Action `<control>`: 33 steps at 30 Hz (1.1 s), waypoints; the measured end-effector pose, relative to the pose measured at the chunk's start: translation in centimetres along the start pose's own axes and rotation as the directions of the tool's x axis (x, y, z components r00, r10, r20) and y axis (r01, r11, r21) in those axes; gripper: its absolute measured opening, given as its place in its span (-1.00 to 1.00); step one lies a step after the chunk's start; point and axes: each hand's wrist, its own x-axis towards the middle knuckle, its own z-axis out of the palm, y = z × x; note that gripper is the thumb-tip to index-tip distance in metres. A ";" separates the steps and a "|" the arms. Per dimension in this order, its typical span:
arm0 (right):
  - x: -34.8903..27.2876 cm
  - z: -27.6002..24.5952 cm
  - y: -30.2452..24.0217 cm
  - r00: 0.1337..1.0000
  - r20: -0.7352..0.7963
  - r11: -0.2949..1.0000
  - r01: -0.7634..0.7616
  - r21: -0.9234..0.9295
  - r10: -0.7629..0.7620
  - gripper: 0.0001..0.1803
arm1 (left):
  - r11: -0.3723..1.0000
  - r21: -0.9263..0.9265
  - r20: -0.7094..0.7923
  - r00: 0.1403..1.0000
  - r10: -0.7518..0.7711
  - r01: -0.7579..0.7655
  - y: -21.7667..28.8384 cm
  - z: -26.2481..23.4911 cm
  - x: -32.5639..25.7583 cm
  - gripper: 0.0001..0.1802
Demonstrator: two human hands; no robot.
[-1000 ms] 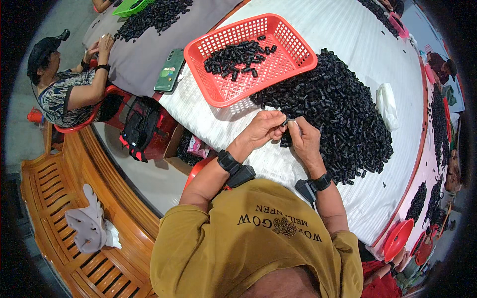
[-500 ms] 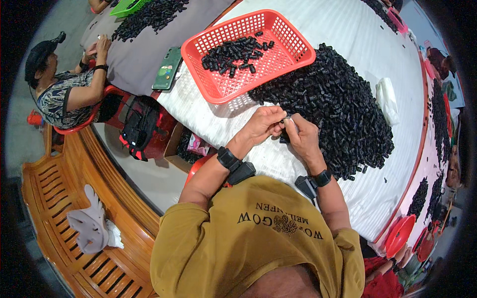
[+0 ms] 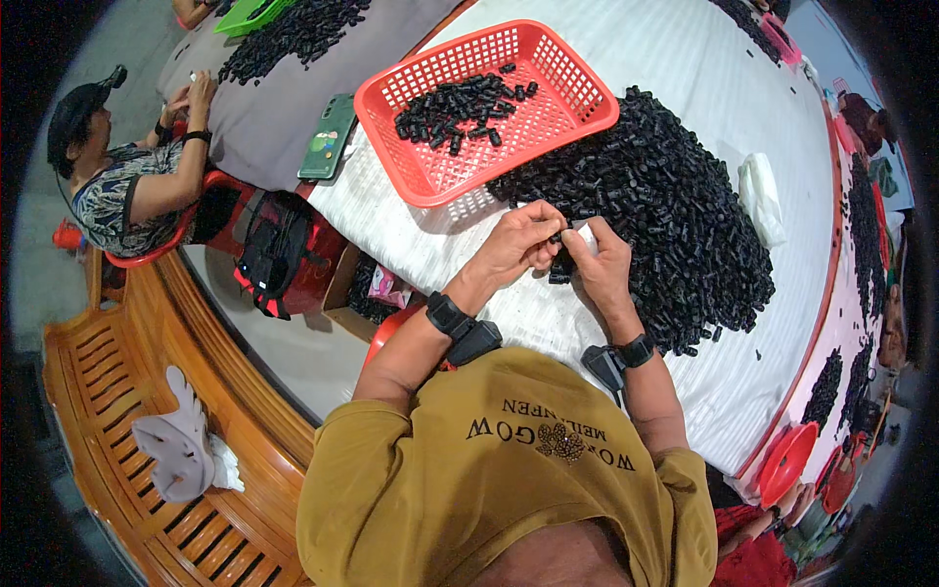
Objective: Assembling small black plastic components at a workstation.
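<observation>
While both my hands meet over the white-covered table (image 3: 685,59), a small black plastic piece (image 3: 559,256) sits pinched between them, just at the near edge of the big heap. My left hand (image 3: 518,245) has its fingertips closed together on the piece from one side; my right hand (image 3: 602,269) is clamped on it from the other, with a small pale bit (image 3: 584,228) showing at the top of that hand, too small to tell what it is. Both wrists carry dark bands.

Just beyond my right hand and touching it spreads the heap of black cylindrical pieces (image 3: 655,205), running away to that side across the cloth. Past my left hand, near but apart from it, stands a red plastic basket (image 3: 430,176) with a smaller lot of the same black pieces (image 3: 455,106) lying in its far half. A green phone (image 3: 328,137) lies flat beyond the basket on my left. A white crumpled bag (image 3: 761,201) rests on the far side of the heap.

Well off to my left, another person (image 3: 127,176) in a dark cap sits at a grey-covered table (image 3: 264,127) with a further pile of black pieces.
</observation>
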 end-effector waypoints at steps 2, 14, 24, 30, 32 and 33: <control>0.0 0.0 0.8 1.000 -0.013 1.000 -0.006 0.005 0.006 -0.75 | 1.000 -0.019 0.020 1.000 -0.013 0.014 0.1 0.2 0.0 -0.87; -0.2 0.2 1.5 0.999 -0.024 0.994 -0.037 0.102 0.040 -0.76 | 0.991 0.098 0.018 0.996 0.090 -0.091 -0.4 0.0 0.3 -0.82; -0.1 0.0 1.3 1.000 0.021 1.000 0.000 0.003 0.000 -0.73 | 1.000 -0.016 0.013 1.000 0.005 -0.005 -0.2 -0.5 0.3 -0.76; -0.1 0.2 0.7 0.998 -0.013 0.994 0.058 -0.092 -0.059 -0.76 | 0.999 -0.038 0.028 0.999 -0.021 0.022 -0.6 -1.0 0.4 -0.75; 0.0 0.2 0.7 0.998 -0.008 0.993 0.064 -0.100 -0.065 -0.76 | 0.999 -0.038 0.028 0.999 -0.026 0.027 -0.5 -1.0 0.4 -0.75; -0.1 0.2 0.8 0.998 -0.005 0.992 0.068 -0.109 -0.069 -0.76 | 0.999 -0.037 0.032 0.999 -0.031 0.032 -0.5 -0.9 0.4 -0.75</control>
